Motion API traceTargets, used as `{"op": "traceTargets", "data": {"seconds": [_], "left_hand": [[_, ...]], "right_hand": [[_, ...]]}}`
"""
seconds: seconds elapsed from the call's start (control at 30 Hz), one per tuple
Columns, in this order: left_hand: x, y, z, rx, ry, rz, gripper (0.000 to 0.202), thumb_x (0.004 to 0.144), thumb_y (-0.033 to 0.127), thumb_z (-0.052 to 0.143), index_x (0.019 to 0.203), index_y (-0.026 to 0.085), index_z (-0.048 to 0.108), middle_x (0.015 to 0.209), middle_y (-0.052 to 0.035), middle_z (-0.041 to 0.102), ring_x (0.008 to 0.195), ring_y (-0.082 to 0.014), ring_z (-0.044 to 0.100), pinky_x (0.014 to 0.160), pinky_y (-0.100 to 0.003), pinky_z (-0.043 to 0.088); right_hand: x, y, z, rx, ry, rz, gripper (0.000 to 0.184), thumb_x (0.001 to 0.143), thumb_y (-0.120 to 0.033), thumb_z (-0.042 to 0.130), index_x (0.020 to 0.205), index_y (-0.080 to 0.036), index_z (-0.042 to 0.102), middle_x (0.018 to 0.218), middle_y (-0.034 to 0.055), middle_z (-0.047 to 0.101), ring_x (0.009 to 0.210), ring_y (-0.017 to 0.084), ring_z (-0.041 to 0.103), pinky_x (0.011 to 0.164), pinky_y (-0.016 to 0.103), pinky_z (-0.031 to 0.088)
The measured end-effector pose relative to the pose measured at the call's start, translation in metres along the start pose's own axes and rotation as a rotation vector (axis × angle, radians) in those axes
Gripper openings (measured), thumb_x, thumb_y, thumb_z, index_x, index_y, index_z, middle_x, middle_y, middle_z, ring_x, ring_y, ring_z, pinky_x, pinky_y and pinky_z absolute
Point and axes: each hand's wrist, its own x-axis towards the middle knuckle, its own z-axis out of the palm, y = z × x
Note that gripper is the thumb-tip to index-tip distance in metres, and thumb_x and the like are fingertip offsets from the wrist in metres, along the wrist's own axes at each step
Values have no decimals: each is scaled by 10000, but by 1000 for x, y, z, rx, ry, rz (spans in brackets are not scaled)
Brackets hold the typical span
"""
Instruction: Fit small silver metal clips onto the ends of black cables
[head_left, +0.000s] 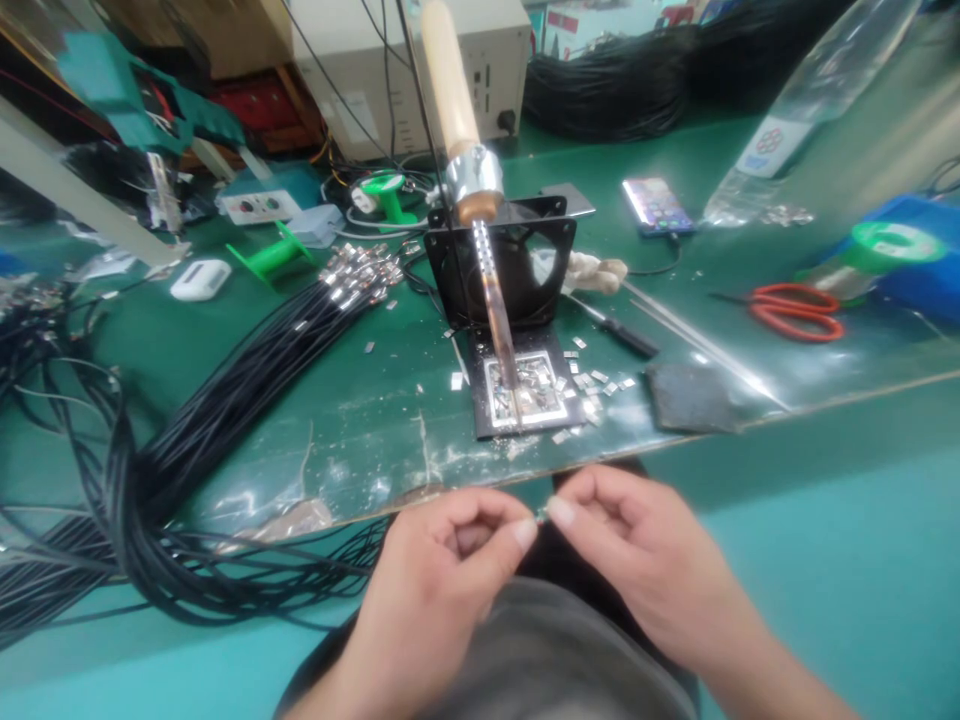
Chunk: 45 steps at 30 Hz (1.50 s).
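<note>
Just in front of the bench edge, my left hand (457,570) and my right hand (637,550) are close together, thumbs against forefingers. Both are closed in a pinch. Between the fingertips shows a tiny piece (541,515), too small and blurred to name. Beyond them, a soldering iron (499,300) with a wooden handle points down, its tip over a small plate (491,400) with solder scraps. Small metal pieces (592,385) lie scattered to its right. On the left lies a bundle of black cables (247,370) with metal connector ends (364,275).
Behind the iron stands a black fan (559,260). To the right are a screwdriver (630,337), a dark block (690,397), red-handled scissors (799,310), a phone (658,207), a plastic bottle (810,110) and a solder spool (896,245). Cables hang over the left edge.
</note>
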Motion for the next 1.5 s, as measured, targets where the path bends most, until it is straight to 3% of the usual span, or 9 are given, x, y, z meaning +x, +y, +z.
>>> {"op": "traceTargets", "data": {"seconds": [0.1,0.4,0.57,0.77,1.5], "left_hand": [[0,4,0,-13,-17,-93,228,878,386,754,801,171,761,526,62,508,454,-67,374,442,-173,271],[0,6,0,16,-9,-113,224,894,387,736,822,179,774,473,66,505,402,-61,368,417,-170,259],[3,3,0,-94,-15,-87,219,880,368,765,791,168,763,781,-37,749,385,-24,411,373,-162,256],[5,-1,-3,-185,-60,-66,191,877,309,792,771,154,757,915,-66,794,370,11,421,354,-135,250],[9,-1,-3,-290,-81,-50,155,865,221,806,761,132,733,957,-51,779,359,34,451,345,-100,287]], "right_hand": [[2,3,0,10,6,-16,333,909,-460,713,717,-189,686,584,-52,479,537,94,364,473,199,327],[3,1,0,46,-17,-30,304,922,-429,718,736,-188,698,589,-56,476,541,89,360,478,191,324],[2,1,-1,60,-33,-19,313,928,-430,717,734,-186,694,589,-57,473,540,90,346,476,197,304],[3,3,-3,48,-63,-8,322,939,-444,705,747,-186,685,593,-62,443,549,94,329,483,205,277],[4,-1,-4,45,-106,33,328,958,-484,696,799,-198,678,615,-64,441,573,105,343,509,226,291]]}}
